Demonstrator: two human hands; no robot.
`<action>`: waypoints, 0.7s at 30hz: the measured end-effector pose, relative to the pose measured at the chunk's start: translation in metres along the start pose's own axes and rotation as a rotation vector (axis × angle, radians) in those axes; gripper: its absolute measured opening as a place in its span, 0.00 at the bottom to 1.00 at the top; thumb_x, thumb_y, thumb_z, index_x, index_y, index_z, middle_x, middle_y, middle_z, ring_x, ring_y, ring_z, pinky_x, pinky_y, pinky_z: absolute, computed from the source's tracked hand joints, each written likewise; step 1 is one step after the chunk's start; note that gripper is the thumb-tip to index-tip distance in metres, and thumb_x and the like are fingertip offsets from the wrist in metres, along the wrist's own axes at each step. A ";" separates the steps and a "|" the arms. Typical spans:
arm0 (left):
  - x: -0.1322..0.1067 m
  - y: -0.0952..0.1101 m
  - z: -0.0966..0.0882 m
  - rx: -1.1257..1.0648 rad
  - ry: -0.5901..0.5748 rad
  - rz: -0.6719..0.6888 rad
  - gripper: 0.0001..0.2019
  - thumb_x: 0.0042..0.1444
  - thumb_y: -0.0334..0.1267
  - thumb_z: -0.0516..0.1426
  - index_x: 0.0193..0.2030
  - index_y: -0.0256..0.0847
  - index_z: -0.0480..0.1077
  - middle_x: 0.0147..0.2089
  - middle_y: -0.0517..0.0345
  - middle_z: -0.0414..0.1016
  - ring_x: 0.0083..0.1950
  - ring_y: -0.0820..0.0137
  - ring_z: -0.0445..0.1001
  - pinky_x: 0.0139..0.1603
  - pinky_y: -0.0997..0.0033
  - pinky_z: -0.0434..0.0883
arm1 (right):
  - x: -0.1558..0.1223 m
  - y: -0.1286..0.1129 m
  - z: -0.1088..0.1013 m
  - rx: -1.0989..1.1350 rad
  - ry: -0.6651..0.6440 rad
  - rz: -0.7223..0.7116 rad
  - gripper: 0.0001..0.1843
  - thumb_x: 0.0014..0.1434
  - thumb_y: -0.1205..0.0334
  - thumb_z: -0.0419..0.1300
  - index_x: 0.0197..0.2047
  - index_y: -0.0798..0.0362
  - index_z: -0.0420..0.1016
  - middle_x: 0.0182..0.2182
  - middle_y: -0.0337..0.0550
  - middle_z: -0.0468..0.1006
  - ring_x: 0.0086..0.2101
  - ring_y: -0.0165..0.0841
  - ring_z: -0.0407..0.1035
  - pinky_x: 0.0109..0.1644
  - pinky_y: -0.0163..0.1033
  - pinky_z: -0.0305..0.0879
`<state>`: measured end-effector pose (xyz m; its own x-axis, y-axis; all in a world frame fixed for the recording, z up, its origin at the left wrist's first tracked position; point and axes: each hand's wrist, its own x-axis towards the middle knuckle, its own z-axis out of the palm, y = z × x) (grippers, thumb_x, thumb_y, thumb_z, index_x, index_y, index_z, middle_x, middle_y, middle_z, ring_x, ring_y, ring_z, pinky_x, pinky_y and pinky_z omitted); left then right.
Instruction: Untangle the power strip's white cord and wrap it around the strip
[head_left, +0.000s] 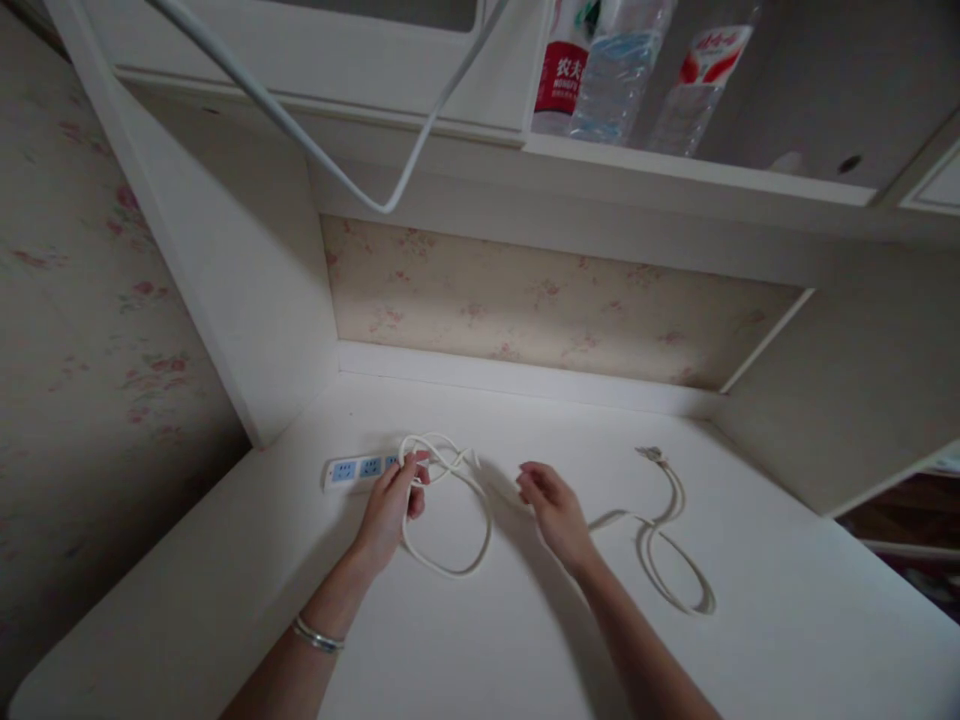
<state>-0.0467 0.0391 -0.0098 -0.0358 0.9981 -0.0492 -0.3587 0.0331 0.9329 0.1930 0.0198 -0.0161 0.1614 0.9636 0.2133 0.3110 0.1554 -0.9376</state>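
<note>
A white power strip (346,472) with blue socket faces lies on the desk, its right end hidden behind my left hand. My left hand (394,500) is closed around a loose loop of the white power cord (480,560). To the right of it, my right hand (553,505) has its fingers curled in a pinch on the cord, which runs out on both sides of the hand. Further right the cord lies in loose curves and ends at a plug (651,453). A silver bracelet (319,635) circles my left wrist.
The white desk (450,660) is bounded by a left side panel, a back ledge (517,377) and a right panel. Overhead, a shelf holds several plastic bottles (619,70). A bent pale rod (337,175) hangs across the upper left.
</note>
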 end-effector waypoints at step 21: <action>0.006 -0.020 0.000 0.366 -0.013 0.069 0.20 0.54 0.55 0.54 0.43 0.40 0.64 0.35 0.61 0.67 0.15 0.82 0.59 0.13 0.78 0.53 | -0.013 0.010 0.075 -0.268 -0.010 -0.385 0.10 0.65 0.60 0.49 0.46 0.50 0.68 0.47 0.50 0.68 0.47 0.37 0.65 0.51 0.44 0.64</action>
<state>-0.0397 0.0446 -0.0291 -0.0359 0.9991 0.0209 0.0017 -0.0209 0.9998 0.1234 0.0255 -0.0491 -0.0219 0.8491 0.5277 0.5778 0.4415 -0.6864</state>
